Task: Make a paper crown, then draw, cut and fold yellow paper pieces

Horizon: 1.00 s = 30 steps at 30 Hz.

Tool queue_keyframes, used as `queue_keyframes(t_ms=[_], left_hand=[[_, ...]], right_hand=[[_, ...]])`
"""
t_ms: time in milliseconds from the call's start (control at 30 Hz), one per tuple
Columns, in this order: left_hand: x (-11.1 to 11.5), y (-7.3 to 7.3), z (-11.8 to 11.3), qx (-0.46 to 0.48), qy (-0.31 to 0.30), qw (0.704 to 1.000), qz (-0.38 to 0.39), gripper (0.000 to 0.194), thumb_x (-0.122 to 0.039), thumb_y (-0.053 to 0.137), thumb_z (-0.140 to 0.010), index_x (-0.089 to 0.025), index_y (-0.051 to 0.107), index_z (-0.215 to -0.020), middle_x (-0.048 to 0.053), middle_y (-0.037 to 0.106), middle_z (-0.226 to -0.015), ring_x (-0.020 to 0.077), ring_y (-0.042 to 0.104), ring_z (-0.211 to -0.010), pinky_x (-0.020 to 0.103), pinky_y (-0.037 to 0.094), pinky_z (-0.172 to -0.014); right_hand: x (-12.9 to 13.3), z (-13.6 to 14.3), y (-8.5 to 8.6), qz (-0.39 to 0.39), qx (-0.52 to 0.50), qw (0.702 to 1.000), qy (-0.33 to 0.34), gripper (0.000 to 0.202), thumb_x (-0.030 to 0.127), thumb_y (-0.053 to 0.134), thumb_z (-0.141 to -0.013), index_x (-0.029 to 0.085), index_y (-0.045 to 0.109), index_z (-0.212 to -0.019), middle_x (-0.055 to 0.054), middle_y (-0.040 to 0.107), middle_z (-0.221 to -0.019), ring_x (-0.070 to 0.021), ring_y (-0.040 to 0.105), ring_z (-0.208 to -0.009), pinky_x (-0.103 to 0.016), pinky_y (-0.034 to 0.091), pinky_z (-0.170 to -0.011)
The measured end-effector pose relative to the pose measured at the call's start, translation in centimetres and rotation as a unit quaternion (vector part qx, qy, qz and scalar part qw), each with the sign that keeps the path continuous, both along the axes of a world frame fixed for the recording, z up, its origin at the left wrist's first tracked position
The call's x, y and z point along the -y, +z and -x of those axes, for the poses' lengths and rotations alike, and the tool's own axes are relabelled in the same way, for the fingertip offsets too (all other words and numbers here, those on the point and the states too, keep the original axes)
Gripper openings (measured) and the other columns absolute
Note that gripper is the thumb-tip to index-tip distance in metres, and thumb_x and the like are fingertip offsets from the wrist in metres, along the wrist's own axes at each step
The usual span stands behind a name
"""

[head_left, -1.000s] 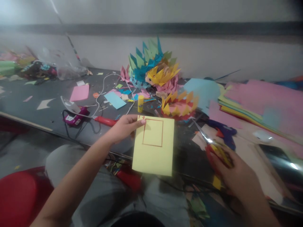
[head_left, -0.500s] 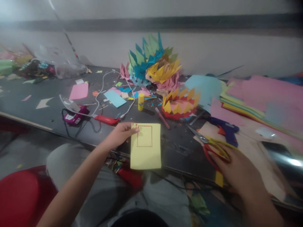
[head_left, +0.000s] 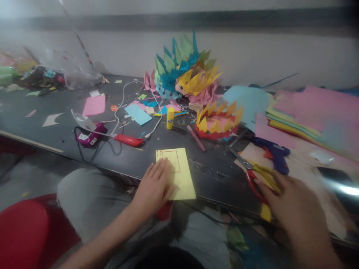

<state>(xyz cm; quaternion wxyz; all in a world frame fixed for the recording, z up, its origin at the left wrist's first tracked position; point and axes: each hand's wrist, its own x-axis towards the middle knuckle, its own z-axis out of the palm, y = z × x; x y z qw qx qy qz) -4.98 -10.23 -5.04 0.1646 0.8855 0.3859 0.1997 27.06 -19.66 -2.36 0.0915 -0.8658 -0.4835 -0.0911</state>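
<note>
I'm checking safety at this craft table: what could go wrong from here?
The yellow sheet under the left hand reaches the front edge of the black table and might slip off if released.
The scissors in the right hand are close to the dark blue glue gun and could knock it.
The upright glue stick stands near the white cable; a tug might topple it.

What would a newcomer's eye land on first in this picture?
Probably the spiky blue, green and yellow paper shape at the back of the dark table. Next, the pale yellow sheet at the near edge, partly covered by the left hand. Off to the right, the right hand holds scissors.
</note>
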Motion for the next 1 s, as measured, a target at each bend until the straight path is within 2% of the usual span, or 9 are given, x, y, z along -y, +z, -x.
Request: queue_keyframes(t_ms=[67, 167, 233, 367, 467, 567, 700, 833, 1000], left_hand=[[1.3, -0.7, -0.2, -0.062, -0.014, 0.998, -0.024, 0.062, -0.044, 0.048, -0.087, -0.012, 0.033, -0.138, 0.018, 0.034, -0.144, 0.0312, 0.030, -0.134, 0.050, 0.027, -0.107], [1.8, -1.1, -0.1, -0.123, -0.013, 0.991, -0.056, 0.066, -0.053, 0.039, -0.089, -0.011, 0.030, -0.139, 0.015, 0.030, -0.147, 0.0287, 0.028, -0.136, 0.047, 0.027, -0.108], [1.7, -0.8, 0.1, -0.148, -0.010, 0.987, -0.066, 0.067, -0.058, 0.032, -0.089, -0.013, 0.031, -0.139, 0.012, 0.031, -0.147, 0.0260, 0.029, -0.135, 0.045, 0.028, -0.107], [2.2, 0.7, -0.1, -0.176, 0.018, 0.983, -0.045, 0.079, -0.071, 0.026, -0.082, -0.016, 0.034, -0.138, 0.012, 0.033, -0.146, 0.0271, 0.035, -0.132, 0.047, 0.035, -0.102], [2.9, 1.9, -0.4, -0.187, 0.042, 0.981, -0.019, 0.101, -0.083, 0.039, -0.065, -0.011, 0.036, -0.137, 0.020, 0.035, -0.143, 0.0349, 0.039, -0.128, 0.051, 0.040, -0.096], [3.0, 2.6, -0.1, -0.196, 0.015, 0.980, -0.020, 0.090, -0.062, 0.060, -0.070, -0.006, 0.034, -0.136, 0.024, 0.037, -0.141, 0.0362, 0.043, -0.125, 0.048, 0.044, -0.092], [1.9, 2.5, 1.0, -0.169, -0.058, 0.981, -0.075, 0.042, -0.009, 0.042, -0.084, -0.008, 0.045, -0.125, 0.019, 0.046, -0.136, 0.0253, 0.048, -0.123, 0.035, 0.047, -0.089], [1.5, 1.7, -0.3, -0.141, -0.039, 0.983, -0.114, 0.025, -0.012, 0.046, -0.087, -0.015, 0.058, -0.109, 0.009, 0.059, -0.126, 0.0230, 0.058, -0.107, 0.034, 0.050, -0.077], [2.7, 1.0, -3.9, -0.092, 0.022, 0.988, -0.123, 0.035, -0.025, 0.062, -0.081, -0.013, 0.057, -0.113, 0.007, 0.063, -0.119, 0.0231, 0.060, -0.089, 0.035, 0.049, -0.068]], right_hand=[[-0.5, 1.9, 0.1, -0.045, 0.009, 0.999, 0.014, 0.059, 0.055, 0.034, -0.083, 0.008, 0.061, -0.108, -0.021, 0.063, -0.102, -0.0351, 0.057, -0.095, -0.046, 0.046, -0.081], [-1.7, 4.7, -0.7, -0.070, -0.079, 0.978, 0.180, 0.052, 0.054, 0.036, -0.085, 0.013, 0.060, -0.106, -0.015, 0.064, -0.104, -0.0288, 0.058, -0.099, -0.042, 0.045, -0.087], [-2.5, 5.8, -1.5, -0.032, -0.110, 0.965, 0.234, 0.049, 0.053, 0.039, -0.085, 0.015, 0.059, -0.107, -0.014, 0.064, -0.106, -0.0282, 0.059, -0.100, -0.042, 0.045, -0.086], [-3.8, 5.7, -1.4, 0.042, -0.138, 0.965, 0.219, 0.041, 0.049, 0.051, -0.079, 0.015, 0.060, -0.102, -0.011, 0.066, -0.088, -0.0269, 0.063, -0.083, -0.040, 0.048, -0.073], [-4.5, 5.0, -0.2, 0.126, -0.135, 0.963, 0.196, 0.033, 0.046, 0.061, -0.072, 0.018, 0.061, -0.090, -0.008, 0.066, -0.079, -0.0261, 0.064, -0.074, -0.038, 0.047, -0.066], [-4.9, 4.7, 0.7, 0.166, -0.124, 0.956, 0.209, 0.026, 0.044, 0.062, -0.069, 0.019, 0.059, -0.077, -0.007, 0.066, -0.079, -0.0258, 0.063, -0.074, -0.038, 0.047, -0.067], [-4.5, 4.7, 0.8, 0.106, -0.130, 0.962, 0.215, 0.026, 0.042, 0.060, -0.073, 0.019, 0.056, -0.084, -0.007, 0.066, -0.078, -0.0228, 0.064, -0.069, -0.032, 0.048, -0.058], [-3.8, 5.6, 0.5, 0.011, -0.112, 0.957, 0.268, 0.029, 0.041, 0.048, -0.086, 0.019, 0.056, -0.103, -0.008, 0.068, -0.092, -0.0221, 0.066, -0.080, -0.032, 0.052, -0.065], [-3.9, 6.7, -1.2, 0.008, -0.085, 0.900, 0.428, 0.031, 0.033, 0.041, -0.093, 0.020, 0.056, -0.117, -0.008, 0.064, -0.112, -0.0201, 0.061, -0.101, -0.035, 0.050, -0.084]])
